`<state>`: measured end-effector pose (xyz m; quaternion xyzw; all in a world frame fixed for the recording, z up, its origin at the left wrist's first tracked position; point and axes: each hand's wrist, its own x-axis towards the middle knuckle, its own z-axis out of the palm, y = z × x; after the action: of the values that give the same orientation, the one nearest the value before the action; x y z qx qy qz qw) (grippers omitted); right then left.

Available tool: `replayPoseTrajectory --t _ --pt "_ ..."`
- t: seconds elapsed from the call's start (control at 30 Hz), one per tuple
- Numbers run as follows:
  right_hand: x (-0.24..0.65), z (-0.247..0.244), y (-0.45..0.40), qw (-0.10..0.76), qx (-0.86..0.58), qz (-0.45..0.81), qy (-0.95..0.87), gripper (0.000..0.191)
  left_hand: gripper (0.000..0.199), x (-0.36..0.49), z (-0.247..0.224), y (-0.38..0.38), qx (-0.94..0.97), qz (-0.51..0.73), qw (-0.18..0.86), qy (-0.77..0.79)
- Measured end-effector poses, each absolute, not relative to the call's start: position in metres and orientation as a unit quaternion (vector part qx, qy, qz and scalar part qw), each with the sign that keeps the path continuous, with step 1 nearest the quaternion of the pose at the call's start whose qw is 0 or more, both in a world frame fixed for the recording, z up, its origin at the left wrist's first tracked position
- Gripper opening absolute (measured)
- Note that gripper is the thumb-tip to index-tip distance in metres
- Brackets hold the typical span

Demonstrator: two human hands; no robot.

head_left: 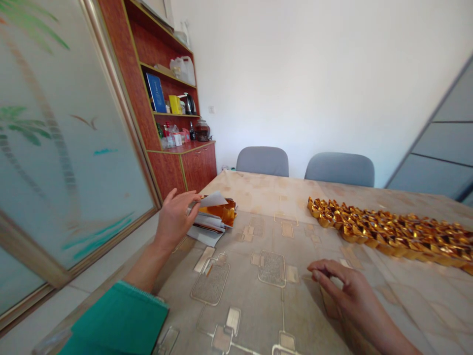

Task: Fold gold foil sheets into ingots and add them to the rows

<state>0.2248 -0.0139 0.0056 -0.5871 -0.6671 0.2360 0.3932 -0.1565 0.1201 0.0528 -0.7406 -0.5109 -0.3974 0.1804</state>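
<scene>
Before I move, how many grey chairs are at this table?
2. Both stand along the far edge of the table: the left chair left of the middle, the right chair beyond the gold folded pieces. Others may be out of view.

Single head-worn view, looking forward and down from the near edge of the beige patterned surface (258, 296); both bare hands are close, with grey rounded chairs (262, 161) and white wall (295, 74) beyond.
</scene>
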Motion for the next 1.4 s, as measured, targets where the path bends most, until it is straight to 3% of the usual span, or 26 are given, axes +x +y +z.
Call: replayPoseTrajectory --t 0.1,0.2,0.3,0.4,0.53,0.63,0.77,0.83,0.93,1.0,1.13,1.4 --pt "0.224 0.004 -0.014 0.415 -0.585 0.238 -0.655 0.027 0.014 -0.135 0.057 0.104 -0.780 -0.445 0.173 -0.404" --pt "0.223 0.000 -0.012 0.450 -0.575 0.242 -0.639 0.033 0.014 -0.107 0.056 0.082 -0.827 -0.466 0.087 -0.304" --pt "0.222 -0.002 -0.010 0.484 -0.536 0.290 -0.628 0.066 0.014 -0.078 0.047 0.056 -0.851 -0.471 -0.102 -0.209" --pt "0.224 0.005 -0.013 0.501 -0.491 0.363 -0.614 0.087 0.007 -0.053 0.031 0.030 -0.793 -0.453 -0.361 -0.190" --pt "0.223 0.018 -0.023 0.419 -0.445 0.531 -0.588 0.085 0.022 -0.031 0.012 0.012 -0.591 -0.422 -0.647 -0.234" --pt "0.215 0.019 -0.026 0.409 -0.481 0.569 -0.526 0.066 0.042 -0.025 0.001 0.014 -0.512 -0.406 -0.719 -0.236" --pt "0.209 0.007 -0.020 0.470 -0.541 0.490 -0.497 0.051 0.071 -0.024 -0.009 0.023 -0.498 -0.392 -0.695 -0.340" --pt "0.213 -0.002 -0.016 0.450 -0.570 0.446 -0.523 0.056 0.086 -0.025 -0.014 0.025 -0.513 -0.373 -0.675 -0.377" --pt "0.222 -0.015 -0.011 0.409 -0.647 0.344 -0.544 0.073 0.092 -0.025 -0.018 0.022 -0.569 -0.366 -0.637 -0.368" --pt "0.226 -0.021 -0.010 0.401 -0.666 0.303 -0.552 0.079 0.087 -0.025 -0.018 0.019 -0.654 -0.371 -0.562 -0.345" --pt "0.228 -0.026 -0.012 0.385 -0.653 0.290 -0.585 0.080 0.052 -0.027 -0.014 0.016 -0.826 -0.339 -0.358 -0.272" --pt "0.221 -0.019 -0.016 0.349 -0.666 0.285 -0.594 0.088 0.042 -0.030 -0.010 0.017 -0.901 -0.301 -0.099 -0.297"
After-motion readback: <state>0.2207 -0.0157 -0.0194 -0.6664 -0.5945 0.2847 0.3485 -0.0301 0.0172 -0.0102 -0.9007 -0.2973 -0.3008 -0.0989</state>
